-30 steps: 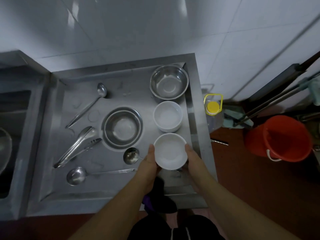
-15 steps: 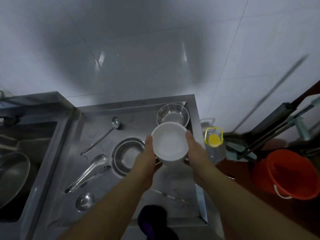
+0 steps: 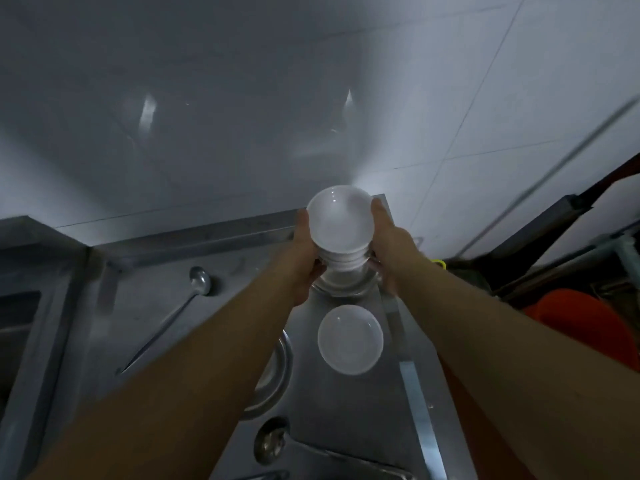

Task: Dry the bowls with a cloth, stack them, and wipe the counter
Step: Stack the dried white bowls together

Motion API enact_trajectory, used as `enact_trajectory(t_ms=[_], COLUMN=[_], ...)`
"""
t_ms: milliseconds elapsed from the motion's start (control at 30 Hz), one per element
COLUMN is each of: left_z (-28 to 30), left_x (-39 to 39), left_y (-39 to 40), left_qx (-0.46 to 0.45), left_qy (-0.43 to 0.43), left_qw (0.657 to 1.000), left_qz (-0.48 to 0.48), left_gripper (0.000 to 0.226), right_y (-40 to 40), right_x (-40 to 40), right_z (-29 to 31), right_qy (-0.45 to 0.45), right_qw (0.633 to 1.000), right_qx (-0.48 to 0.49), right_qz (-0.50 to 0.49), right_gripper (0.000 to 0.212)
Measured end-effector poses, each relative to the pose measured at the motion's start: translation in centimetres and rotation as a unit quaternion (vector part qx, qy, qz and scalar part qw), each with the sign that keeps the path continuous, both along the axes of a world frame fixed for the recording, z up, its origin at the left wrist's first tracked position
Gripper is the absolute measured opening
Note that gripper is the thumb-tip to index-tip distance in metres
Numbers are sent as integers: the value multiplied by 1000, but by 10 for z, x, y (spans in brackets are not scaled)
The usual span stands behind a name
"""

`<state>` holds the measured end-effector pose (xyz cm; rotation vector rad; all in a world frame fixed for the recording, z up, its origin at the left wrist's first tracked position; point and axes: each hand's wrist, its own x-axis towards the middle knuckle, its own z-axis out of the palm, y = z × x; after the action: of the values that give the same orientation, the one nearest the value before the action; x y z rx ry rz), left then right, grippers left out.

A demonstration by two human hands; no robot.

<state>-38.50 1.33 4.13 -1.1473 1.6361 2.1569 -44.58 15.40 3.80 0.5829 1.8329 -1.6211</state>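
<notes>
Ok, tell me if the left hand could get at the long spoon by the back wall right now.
Probably not yet: the left hand grips the stack of white bowls together with the right hand. The path to the long spoon looks unobstructed otherwise.

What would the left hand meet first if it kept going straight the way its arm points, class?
Probably the raised back edge of the steel counter, then the tiled wall. The left hand helps hold the stack of white bowls; depth is unclear.

Steel bowl [image 3: 341, 289] mostly hidden under held stack; ladle [image 3: 273, 445] handle cut off below.
</notes>
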Motion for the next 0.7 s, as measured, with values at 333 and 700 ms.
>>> enact_trajectory(t_ms=[333, 700], left_z=[-82, -100], left_x=[-42, -48], left_y=[-15, -14], left_qx=[42, 27], left_qy=[-66, -103], left_qw=[996, 993], left_qz=[39, 56], left_gripper=[49, 45], right_y=[-27, -28], right_x=[-32, -32], right_z=[-89, -121], right_qy=[-35, -64], right_qw=[996, 992], right_qx=[-12, -35], right_qz=[-85, -103], right_gripper=[69, 36])
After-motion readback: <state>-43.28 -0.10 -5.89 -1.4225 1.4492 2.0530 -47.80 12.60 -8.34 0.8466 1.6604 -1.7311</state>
